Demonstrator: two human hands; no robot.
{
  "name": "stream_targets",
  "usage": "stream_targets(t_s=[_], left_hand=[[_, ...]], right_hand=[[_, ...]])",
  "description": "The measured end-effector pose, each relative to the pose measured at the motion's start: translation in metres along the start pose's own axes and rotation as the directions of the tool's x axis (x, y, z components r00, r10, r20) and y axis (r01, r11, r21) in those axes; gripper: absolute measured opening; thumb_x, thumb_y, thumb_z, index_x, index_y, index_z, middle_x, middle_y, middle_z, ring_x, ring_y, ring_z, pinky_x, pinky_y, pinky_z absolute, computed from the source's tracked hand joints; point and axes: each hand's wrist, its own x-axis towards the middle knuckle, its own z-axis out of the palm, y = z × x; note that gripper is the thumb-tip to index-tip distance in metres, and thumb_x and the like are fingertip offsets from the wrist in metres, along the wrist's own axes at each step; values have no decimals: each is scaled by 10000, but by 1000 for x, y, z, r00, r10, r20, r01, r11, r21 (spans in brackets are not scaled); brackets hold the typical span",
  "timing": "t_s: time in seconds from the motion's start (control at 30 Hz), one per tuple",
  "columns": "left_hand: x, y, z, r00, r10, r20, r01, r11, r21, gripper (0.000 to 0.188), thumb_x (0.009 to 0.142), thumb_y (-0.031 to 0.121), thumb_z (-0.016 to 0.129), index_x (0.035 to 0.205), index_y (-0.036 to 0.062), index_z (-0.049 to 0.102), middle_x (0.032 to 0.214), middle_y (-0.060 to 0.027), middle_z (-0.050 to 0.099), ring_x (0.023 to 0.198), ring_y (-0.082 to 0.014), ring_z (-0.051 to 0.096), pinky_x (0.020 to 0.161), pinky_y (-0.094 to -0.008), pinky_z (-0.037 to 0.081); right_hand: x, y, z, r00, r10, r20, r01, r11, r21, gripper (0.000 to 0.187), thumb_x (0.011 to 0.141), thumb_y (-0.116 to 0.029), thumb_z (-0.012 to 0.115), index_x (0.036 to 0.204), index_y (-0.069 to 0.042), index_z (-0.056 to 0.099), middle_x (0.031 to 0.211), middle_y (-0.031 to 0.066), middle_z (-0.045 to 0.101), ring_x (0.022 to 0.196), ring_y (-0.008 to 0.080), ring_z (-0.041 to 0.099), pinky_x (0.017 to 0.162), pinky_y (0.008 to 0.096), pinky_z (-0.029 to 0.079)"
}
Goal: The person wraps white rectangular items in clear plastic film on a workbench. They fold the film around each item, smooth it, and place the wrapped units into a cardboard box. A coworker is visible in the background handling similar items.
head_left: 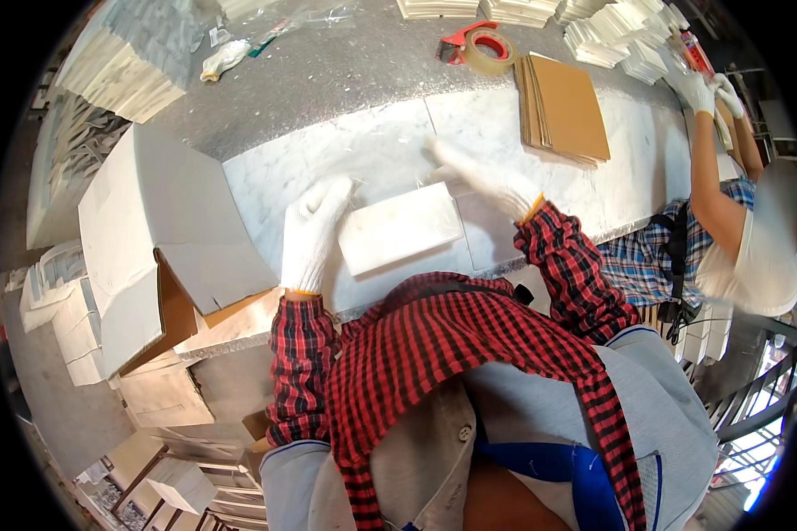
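A white rectangular block (400, 228), like a slab or stack of stone tiles, lies on the marble-topped bench (279, 159) before me. My left hand (314, 226), in a white knitted glove, is beside the block's left end with its fingers curled; what they hold, if anything, I cannot make out. Beyond the block's far right corner is my right hand (491, 180), gloved too, pointing inward and smeared by motion, so its fingers do not show clearly. Between the hands, over the marble, a faint see-through sheet (385, 152) looks like clear plastic film.
An open cardboard box (164, 230) stands at left, near stacked tiles (133, 62). Cardboard sheets (567, 106) and a red tape dispenser (478, 46) lie at the far right. A crumpled glove (226, 59) is far left. A co-worker (726, 212) works at right.
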Motion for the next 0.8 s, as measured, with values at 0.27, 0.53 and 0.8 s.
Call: stream_targets(t_s=[0.27, 0.53, 0.8], left_hand=[[1, 11, 7, 998, -30, -47, 26, 996, -89, 337, 1040, 252, 703, 1211, -29, 774, 1126, -38, 773, 997, -77, 642, 886, -250, 500], [18, -9, -8, 982, -166, -95, 187, 936, 297, 300, 927, 224, 767, 1036, -53, 805, 891, -52, 788, 807, -95, 666, 753, -258, 526], [27, -19, -18, 950, -312, 35, 282, 896, 343, 353, 882, 293, 797, 1013, -35, 812, 854, -78, 782, 790, -100, 676, 737, -285, 542]], right_hand=[[2, -21, 12, 993, -118, 2, 109, 923, 368, 792, 944, -189, 772, 1624, -38, 395, 1356, 165, 665, 1200, 194, 639, 1058, 319, 466], [27, -5, 7, 986, -118, -114, 73, 937, -342, 598, 860, -171, 811, 1431, -75, 661, 982, 21, 748, 918, 130, 684, 872, 307, 549], [32, 32, -8, 931, -363, 22, 312, 766, -562, 427, 871, -222, 780, 1277, -95, 743, 1108, 110, 772, 1067, 267, 704, 958, 399, 550]])
